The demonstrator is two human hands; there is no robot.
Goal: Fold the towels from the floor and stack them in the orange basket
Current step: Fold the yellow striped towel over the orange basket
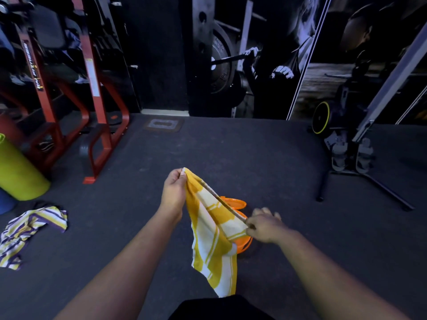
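A yellow and white striped towel (pixel 213 229) hangs in the air in front of me, doubled over along its top edge. My left hand (pixel 173 192) pinches the far upper corner. My right hand (pixel 263 225) pinches the near end of the same edge, lower and to the right. The orange basket (pixel 233 203) stands on the floor right behind the towel, mostly hidden by it. A purple, yellow and white striped towel (pixel 27 229) lies crumpled on the floor at the left.
Dark rubber floor (pixel 231 158) stretches ahead. A red weight rack (pixel 92 125) stands at the back left, a green roll (pixel 18 172) beside it. A black machine stand (pixel 360 167) is at the right. A mural wall closes the back.
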